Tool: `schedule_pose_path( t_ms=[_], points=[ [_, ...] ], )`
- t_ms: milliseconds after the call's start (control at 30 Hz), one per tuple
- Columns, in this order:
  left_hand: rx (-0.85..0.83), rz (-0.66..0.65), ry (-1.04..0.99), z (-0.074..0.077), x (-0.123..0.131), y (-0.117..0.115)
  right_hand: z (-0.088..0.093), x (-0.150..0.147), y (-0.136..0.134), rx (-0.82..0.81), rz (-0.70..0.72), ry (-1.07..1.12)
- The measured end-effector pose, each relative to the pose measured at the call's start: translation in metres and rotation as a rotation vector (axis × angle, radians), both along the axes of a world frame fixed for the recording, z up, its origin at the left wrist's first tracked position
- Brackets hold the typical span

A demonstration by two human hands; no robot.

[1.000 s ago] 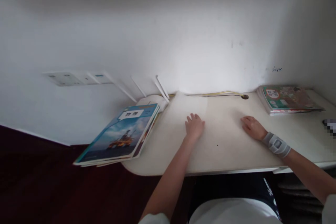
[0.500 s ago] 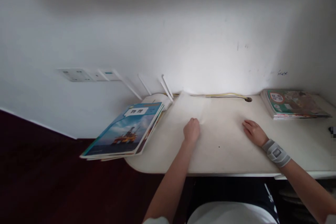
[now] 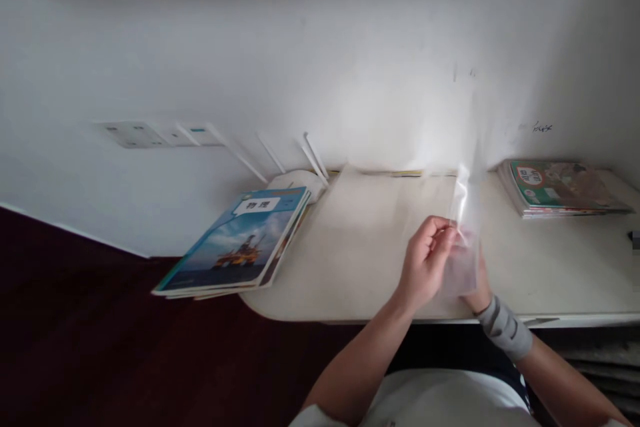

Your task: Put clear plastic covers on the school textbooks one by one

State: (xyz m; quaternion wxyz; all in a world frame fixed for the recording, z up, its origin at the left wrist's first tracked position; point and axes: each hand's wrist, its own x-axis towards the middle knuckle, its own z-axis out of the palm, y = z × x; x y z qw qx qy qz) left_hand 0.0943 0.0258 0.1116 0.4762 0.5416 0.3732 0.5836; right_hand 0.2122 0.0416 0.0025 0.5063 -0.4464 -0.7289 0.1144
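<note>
My left hand (image 3: pixel 424 260) pinches a clear plastic sheet (image 3: pixel 463 270) between thumb and fingers, over the right-middle part of the white desk (image 3: pixel 360 247). The sheet stands upright, glossy and blurred towards its top. Behind it is my right hand (image 3: pixel 481 283), with a grey wrist wrap (image 3: pixel 506 328). Its fingers show only faintly through the plastic, close to the left fingertips. I cannot tell whether they grip the sheet.
A stack of books with a blue cover (image 3: pixel 235 240) overhangs the desk's left end, against a white router (image 3: pixel 295 180) with antennas. Another stack with a green cover (image 3: pixel 565 187) lies at the back right. Wall sockets (image 3: pixel 133 135) are on the left.
My left hand has moved right and towards me, lifting the clear sheet off the desk. My right hand has come left, off the desk surface, to behind the sheet.
</note>
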Motion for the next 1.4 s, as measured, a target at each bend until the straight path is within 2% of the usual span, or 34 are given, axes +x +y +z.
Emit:
schedule_pose_path(
  t_ms=[67, 133, 200, 267, 333, 400, 500, 567, 667, 800, 933, 1033, 1100, 1200, 1267, 1300, 1333, 1400],
  points=[
    [0.032, 0.114, 0.030, 0.005, -0.015, -0.007, 0.014, 0.025, 0.006, 0.125, -0.166, 0.031],
    [0.068, 0.318, 0.125, -0.003, -0.040, -0.005, 0.027, 0.056, 0.011, 0.296, -0.304, -0.045],
    [0.070, 0.501, 0.236, -0.021, -0.068, 0.005, 0.038, 0.083, 0.013, 0.434, -0.381, -0.201],
    [-0.007, 0.557, 0.350, -0.045, -0.093, 0.015, 0.042, 0.099, 0.010, 0.495, -0.408, -0.358],
    [-0.125, 0.522, 0.497, -0.068, -0.113, 0.023, 0.039, 0.104, 0.005, 0.472, -0.384, -0.496],
    [-0.233, 0.506, 0.716, -0.086, -0.125, 0.028, 0.028, 0.105, 0.002, 0.368, -0.326, -0.655],
    [-0.287, 0.510, 1.083, -0.100, -0.132, 0.033, 0.001, 0.106, 0.000, 0.130, -0.230, -0.899],
    [-0.273, 0.500, 1.256, -0.104, -0.131, 0.036, -0.017, 0.110, 0.000, 0.004, -0.191, -0.976],
    [-0.282, 0.485, 1.378, -0.107, -0.127, 0.040, -0.030, 0.116, 0.001, -0.068, -0.191, -0.992],
    [-0.242, 0.567, 1.409, -0.102, -0.120, 0.037, -0.027, 0.123, 0.000, -0.070, -0.209, -1.012],
    [0.026, 0.698, 1.382, -0.080, -0.113, 0.025, -0.028, 0.130, -0.004, -0.062, -0.221, -1.024],
    [0.128, 0.792, 1.354, -0.060, -0.124, 0.021, -0.036, 0.133, -0.007, -0.051, -0.262, -0.975],
    [0.064, 0.882, 1.413, -0.050, -0.147, 0.025, -0.043, 0.134, -0.008, -0.036, -0.303, -0.947],
    [-0.227, 1.008, 1.543, -0.046, -0.201, 0.035, -0.051, 0.133, -0.009, -0.013, -0.344, -0.935],
    [-0.471, 1.045, 1.584, -0.051, -0.238, 0.040, -0.055, 0.133, -0.009, -0.003, -0.351, -0.929],
    [-0.580, 1.020, 1.588, -0.056, -0.252, 0.040, -0.056, 0.133, -0.009, 0.001, -0.352, -0.922],
    [-0.650, 0.992, 1.596, -0.061, -0.263, 0.040, -0.056, 0.133, -0.009, 0.002, -0.350, -0.917],
    [-0.680, 0.973, 1.632, -0.070, -0.274, 0.039, -0.056, 0.133, -0.009, 0.000, -0.343, -0.910]
  ],
)
